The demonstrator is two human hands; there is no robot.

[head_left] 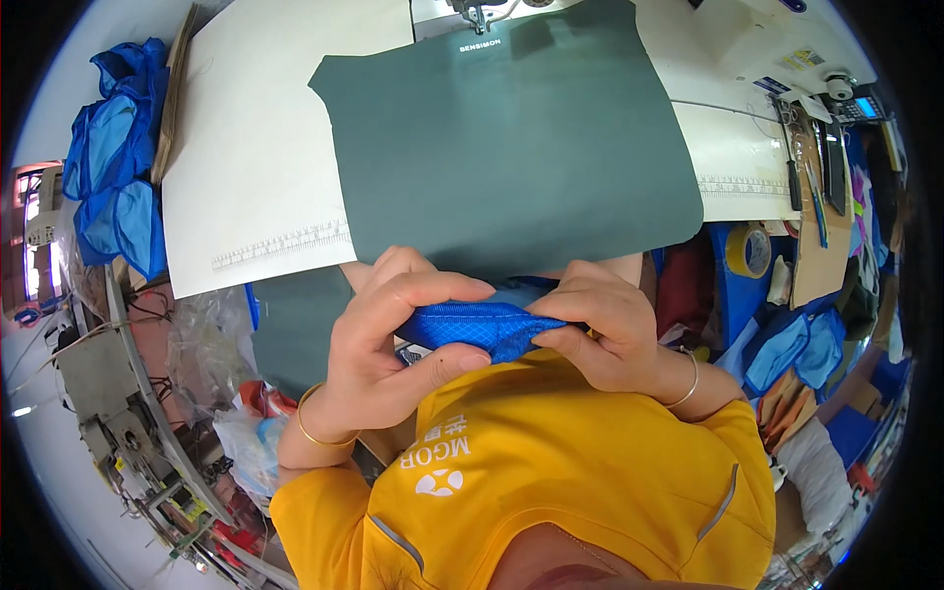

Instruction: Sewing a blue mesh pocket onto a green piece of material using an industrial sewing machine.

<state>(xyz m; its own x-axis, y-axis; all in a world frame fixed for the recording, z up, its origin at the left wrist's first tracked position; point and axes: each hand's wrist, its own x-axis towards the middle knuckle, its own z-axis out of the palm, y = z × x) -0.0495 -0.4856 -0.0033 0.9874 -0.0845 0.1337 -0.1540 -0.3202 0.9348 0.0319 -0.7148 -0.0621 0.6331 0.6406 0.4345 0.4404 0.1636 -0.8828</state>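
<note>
white desk point(251, 147) spreads across the upper area, one dark green sheet point(521, 157) covering its middle. just off its near edge, two hands hold one small blue fabric piece point(467, 324) in front of the person's body: the left hand point(388, 320) pinches its left part between thumb and fingers, the right hand point(608, 329) grips its tapered right end. one bangle rings each wrist, gold point(317, 433) on the left, paler point(690, 382) on the right.

the sheet's near edge overhangs the desk; bare surface lies open to its left, with a narrower stretch to its right, and one printed ruler point(280, 244) marks each side. further right are one tape roll point(737, 252) and one screwdriver point(794, 184).

some fingertips are hidden by the fabric, one sewing machine point(479, 18) is cut off above, and the piled blue cloth point(118, 147) at far left is hard to count.
</note>
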